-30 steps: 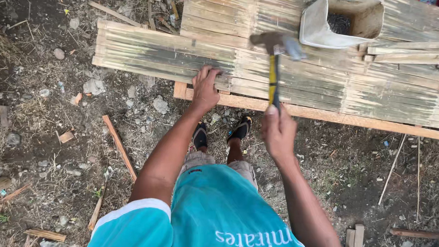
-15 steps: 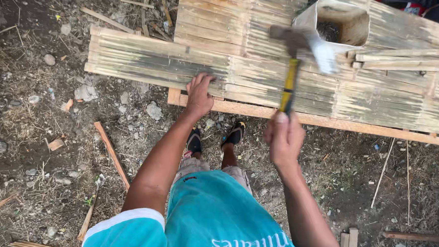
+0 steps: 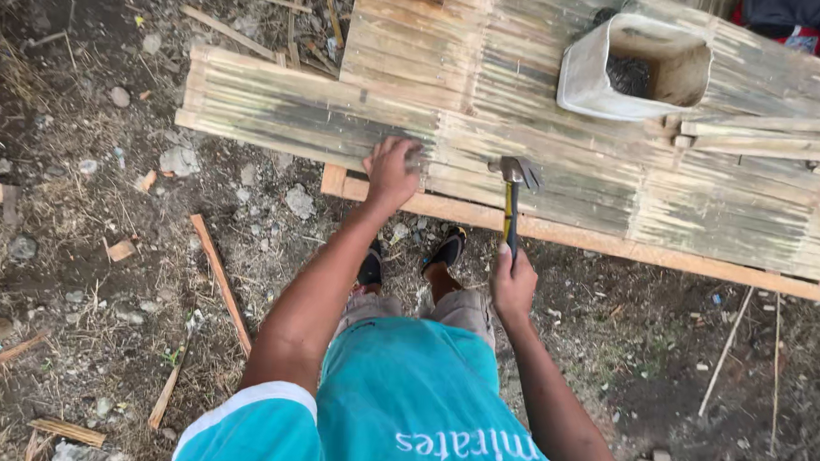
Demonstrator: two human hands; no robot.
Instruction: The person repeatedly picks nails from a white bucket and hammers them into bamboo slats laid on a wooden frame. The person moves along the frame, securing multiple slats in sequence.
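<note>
The right hand [image 3: 513, 286] is closed in a full grip around the lower end of a hammer [image 3: 512, 207] with a yellow and black handle, the fingers wrapped tight so that no gap shows. The hammer stands nearly upright in the view, and its steel head rests on or just above the flattened bamboo panel [image 3: 569, 177], close to the panel's near edge; whether the head actually touches the slats cannot be told. The left hand [image 3: 392, 172] lies palm down on the same panel, a little to the left of the hammer head, fingers spread and curled slightly over the slats; it presses on the bamboo and holds nothing in its grip. The panel is made of pale, split strips laid side by side, greenish grey in patches, and it runs across the upper part of the view. Under its near edge a light wooden batten [image 3: 612, 244] runs from left to right, sticking out just in front of the bamboo. Farther back on the panel sits a whitish plastic container [image 3: 587, 77] with its top cut open, something dark inside it. The person wears a teal shirt and dark sandals [image 3: 446, 250], feet planted on bare dirt ground [image 3: 87, 244] strewn with stones, wood chips and a thin stick [image 3: 221, 282] lying to the left of the legs.
</note>
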